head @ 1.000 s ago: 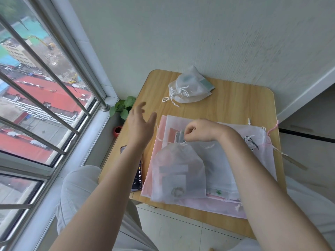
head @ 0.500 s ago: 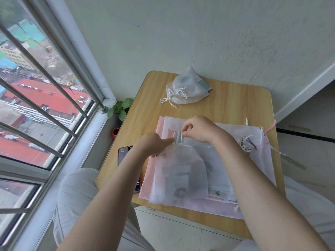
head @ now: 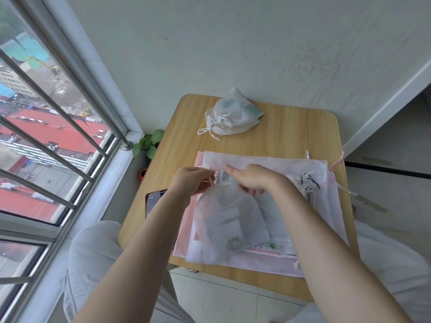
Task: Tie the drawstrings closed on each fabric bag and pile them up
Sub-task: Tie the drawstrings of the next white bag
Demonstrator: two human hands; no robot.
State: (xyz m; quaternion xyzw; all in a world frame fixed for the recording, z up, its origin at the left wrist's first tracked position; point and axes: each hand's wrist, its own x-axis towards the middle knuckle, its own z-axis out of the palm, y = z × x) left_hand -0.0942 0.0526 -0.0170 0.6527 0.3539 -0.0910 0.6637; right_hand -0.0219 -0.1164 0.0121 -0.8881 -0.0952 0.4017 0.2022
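Small white bag (head: 229,221) lies flat at the near middle of the counter (head: 291,127), on top of a spread of larger flat bags (head: 324,206), white and pink. Its gathered mouth points away from the person, and both hands sit right at that mouth.

Left hand (head: 190,181): just left of the bag's mouth, fingers curled, pinching a thin white drawstring (head: 211,179). A loop of the string shows above the knuckles, and a strand runs from the fingers toward the neck.

Right hand (head: 253,179): directly over the neck, back of the hand up, fingers curled down onto the gathered fabric and gripping it. Thumb points left toward the other hand. Whether it also holds string, cannot tell; the fingertips are hidden under the hand.

The two hands are close together, a small gap between them at the bag's mouth. The bag's body extends toward the person, below both wrists; flat contents show dimly through the fabric.

Tied bags (head: 233,115): a small heap of white ones at the far end of the counter, cords trailing to the left, well apart from both hands.

Phone (head: 152,202): at the counter's left edge, partly hidden by the left forearm.
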